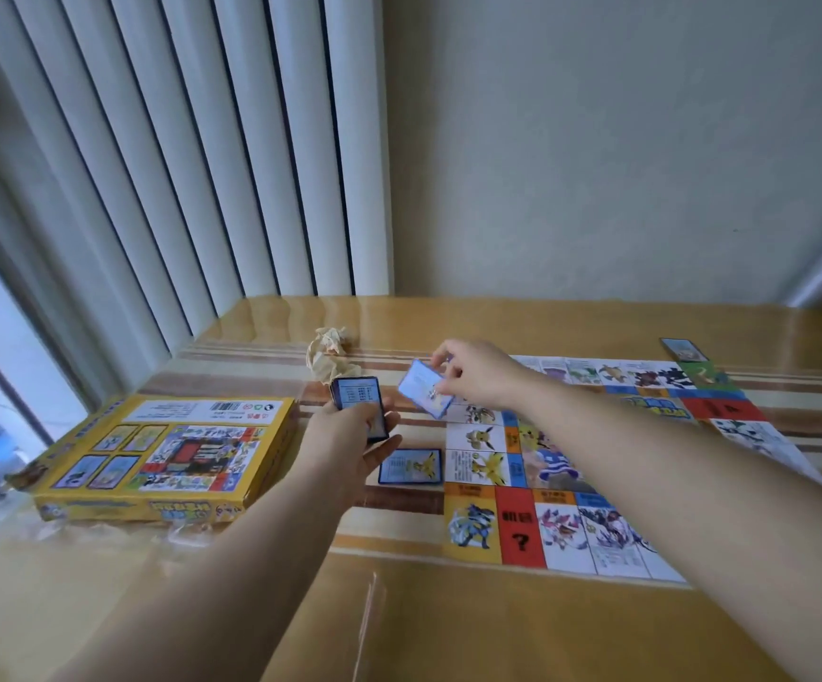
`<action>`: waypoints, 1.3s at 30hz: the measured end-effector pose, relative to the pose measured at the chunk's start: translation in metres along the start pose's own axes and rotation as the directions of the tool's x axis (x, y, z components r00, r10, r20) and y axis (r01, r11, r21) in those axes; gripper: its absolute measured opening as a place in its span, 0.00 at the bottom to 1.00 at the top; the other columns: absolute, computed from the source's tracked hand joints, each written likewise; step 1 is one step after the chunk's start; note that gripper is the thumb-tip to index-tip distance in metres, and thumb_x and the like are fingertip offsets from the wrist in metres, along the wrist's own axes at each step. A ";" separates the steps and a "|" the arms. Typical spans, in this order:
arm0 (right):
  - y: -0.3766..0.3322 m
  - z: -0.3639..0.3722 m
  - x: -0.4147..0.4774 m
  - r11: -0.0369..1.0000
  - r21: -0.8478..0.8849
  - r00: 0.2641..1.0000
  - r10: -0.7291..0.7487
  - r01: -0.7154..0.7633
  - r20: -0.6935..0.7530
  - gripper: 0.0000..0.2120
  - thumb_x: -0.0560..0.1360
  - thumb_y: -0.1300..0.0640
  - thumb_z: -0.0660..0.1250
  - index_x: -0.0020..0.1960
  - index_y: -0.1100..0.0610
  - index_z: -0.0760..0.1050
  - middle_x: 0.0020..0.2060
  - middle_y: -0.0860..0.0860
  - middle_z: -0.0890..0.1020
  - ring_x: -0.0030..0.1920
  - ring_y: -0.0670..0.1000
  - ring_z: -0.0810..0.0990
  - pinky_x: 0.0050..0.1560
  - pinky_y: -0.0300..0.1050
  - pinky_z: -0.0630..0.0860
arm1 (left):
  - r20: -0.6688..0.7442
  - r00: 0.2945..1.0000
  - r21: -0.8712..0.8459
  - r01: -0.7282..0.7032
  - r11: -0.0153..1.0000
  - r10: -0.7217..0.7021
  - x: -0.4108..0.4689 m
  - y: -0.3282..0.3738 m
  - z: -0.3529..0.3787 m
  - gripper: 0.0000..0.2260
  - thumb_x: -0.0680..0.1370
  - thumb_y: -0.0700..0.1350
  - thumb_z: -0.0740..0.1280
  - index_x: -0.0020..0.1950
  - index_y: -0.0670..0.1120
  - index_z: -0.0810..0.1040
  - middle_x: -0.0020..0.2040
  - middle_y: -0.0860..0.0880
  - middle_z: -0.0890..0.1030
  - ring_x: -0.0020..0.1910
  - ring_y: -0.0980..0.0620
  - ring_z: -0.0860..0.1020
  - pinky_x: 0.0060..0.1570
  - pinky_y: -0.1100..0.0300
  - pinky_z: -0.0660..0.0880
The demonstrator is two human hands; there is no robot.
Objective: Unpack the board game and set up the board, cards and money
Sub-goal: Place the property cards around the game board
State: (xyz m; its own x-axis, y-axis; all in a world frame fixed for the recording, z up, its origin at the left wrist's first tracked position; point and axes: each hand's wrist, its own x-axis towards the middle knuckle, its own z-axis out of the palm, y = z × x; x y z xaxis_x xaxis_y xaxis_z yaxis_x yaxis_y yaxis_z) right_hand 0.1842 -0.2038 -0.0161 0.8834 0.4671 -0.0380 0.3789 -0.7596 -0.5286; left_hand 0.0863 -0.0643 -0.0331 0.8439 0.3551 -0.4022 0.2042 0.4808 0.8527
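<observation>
The board (566,534) lies unfolded beneath the right hand (483,376), which pinches a card (421,391); the left hand (350,455) grips the deck (357,401), and no money shows yet.

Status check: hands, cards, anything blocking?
Left hand grips the deck. Right hand pinches a single card over the edge of the board. Another card lies flat beside the board. Box sits left, nothing in the way.
</observation>
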 end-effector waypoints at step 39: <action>-0.020 -0.048 -0.103 0.896 0.442 0.996 -0.009 0.047 -0.088 0.08 0.75 0.48 0.67 0.47 0.52 0.79 0.37 0.44 0.83 0.37 0.42 0.76 0.42 0.39 0.71 | 0.461 0.887 0.009 -0.044 0.999 0.034 -0.068 0.005 0.024 0.07 0.81 0.34 0.57 0.54 0.38 0.74 0.46 0.39 0.81 0.45 0.46 0.82 0.43 0.55 0.82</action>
State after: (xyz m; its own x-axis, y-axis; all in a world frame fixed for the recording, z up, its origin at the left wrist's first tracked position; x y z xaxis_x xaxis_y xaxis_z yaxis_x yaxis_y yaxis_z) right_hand 0.0992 -0.2583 0.0395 0.9008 0.4322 0.0415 0.2593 -0.4587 -0.8499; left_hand 0.0423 -0.1051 0.0065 0.9841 -0.0385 -0.1735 0.1717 0.4575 0.8724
